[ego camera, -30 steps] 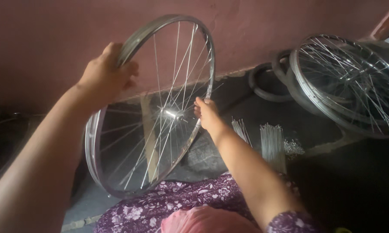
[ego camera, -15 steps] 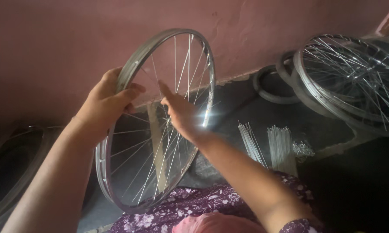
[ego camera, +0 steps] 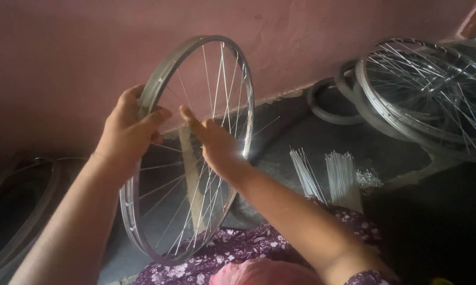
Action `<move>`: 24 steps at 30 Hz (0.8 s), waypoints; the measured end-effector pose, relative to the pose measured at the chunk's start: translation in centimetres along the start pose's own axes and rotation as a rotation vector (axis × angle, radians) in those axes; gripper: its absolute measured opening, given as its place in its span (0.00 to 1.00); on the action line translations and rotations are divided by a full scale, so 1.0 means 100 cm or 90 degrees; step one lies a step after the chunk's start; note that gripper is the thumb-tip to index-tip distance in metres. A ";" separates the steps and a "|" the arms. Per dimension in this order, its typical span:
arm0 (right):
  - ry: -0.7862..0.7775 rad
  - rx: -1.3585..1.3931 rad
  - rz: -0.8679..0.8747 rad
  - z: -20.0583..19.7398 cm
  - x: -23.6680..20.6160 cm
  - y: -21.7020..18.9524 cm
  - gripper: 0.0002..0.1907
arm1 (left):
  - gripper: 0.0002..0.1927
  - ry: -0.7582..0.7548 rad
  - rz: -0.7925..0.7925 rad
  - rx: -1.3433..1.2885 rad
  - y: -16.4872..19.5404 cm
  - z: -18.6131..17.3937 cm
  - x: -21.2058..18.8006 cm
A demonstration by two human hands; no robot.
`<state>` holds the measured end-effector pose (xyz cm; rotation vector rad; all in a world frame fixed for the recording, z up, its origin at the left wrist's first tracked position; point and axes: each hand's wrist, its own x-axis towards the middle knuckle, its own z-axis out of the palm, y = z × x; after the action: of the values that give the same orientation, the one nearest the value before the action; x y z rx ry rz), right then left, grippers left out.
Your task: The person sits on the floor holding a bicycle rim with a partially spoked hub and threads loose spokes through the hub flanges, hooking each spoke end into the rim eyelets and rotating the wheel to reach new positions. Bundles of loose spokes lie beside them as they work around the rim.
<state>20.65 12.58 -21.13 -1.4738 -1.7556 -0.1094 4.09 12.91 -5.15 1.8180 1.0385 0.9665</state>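
The round silver metal bicycle wheel stands upright before the pink wall; left hand is clamped on its rim, right hand rests open among the spokes, nearer to the middle

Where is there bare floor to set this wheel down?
Bare floor lies between the held wheel, the tyre by the wall and the loose spokes. The right side is crowded with stacked wheels; another rim fills the left.
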 end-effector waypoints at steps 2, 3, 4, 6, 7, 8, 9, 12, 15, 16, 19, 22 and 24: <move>-0.028 0.003 0.029 0.001 0.003 -0.003 0.46 | 0.32 -0.001 -0.004 0.022 0.002 0.003 -0.003; -0.043 0.005 0.043 0.002 0.004 -0.003 0.45 | 0.32 -0.006 -0.004 0.022 0.003 0.004 -0.005; -0.029 0.018 0.037 0.003 0.004 -0.001 0.42 | 0.33 -0.009 -0.002 0.023 0.003 0.006 -0.008; 0.003 0.042 0.025 0.004 0.004 0.003 0.38 | 0.35 -0.009 -0.003 0.064 0.004 0.007 -0.014; 0.033 0.015 0.017 0.005 0.004 0.005 0.30 | 0.36 -0.010 -0.005 0.084 0.004 0.007 -0.017; 0.061 -0.013 0.013 0.006 0.006 0.006 0.22 | 0.36 -0.020 0.006 0.086 0.004 0.007 -0.017; 0.088 -0.042 0.007 0.006 0.008 0.007 0.15 | 0.35 -0.029 0.016 0.088 0.004 0.005 -0.018; 0.053 -0.082 0.033 0.000 0.015 0.005 0.08 | 0.36 -0.043 0.014 0.085 0.004 0.001 -0.015; -0.051 -0.134 0.013 -0.018 0.028 0.005 0.09 | 0.36 -0.055 0.019 0.069 0.000 -0.004 -0.010; -0.065 -0.130 -0.013 -0.026 0.030 0.005 0.09 | 0.36 -0.059 0.025 0.060 -0.001 -0.005 -0.008; -0.085 -0.124 -0.081 -0.047 0.038 0.004 0.09 | 0.37 -0.071 0.019 0.053 -0.004 -0.010 -0.003; -0.095 -0.137 -0.099 -0.056 0.042 0.000 0.10 | 0.36 -0.091 0.040 0.037 -0.007 -0.014 0.000; -0.120 -0.170 -0.089 -0.055 0.046 -0.003 0.09 | 0.36 -0.095 0.046 0.032 -0.009 -0.016 0.002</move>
<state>23.35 13.10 -14.49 -1.5902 -2.0601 -0.2959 2.47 13.85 -5.35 1.9492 0.9188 0.8394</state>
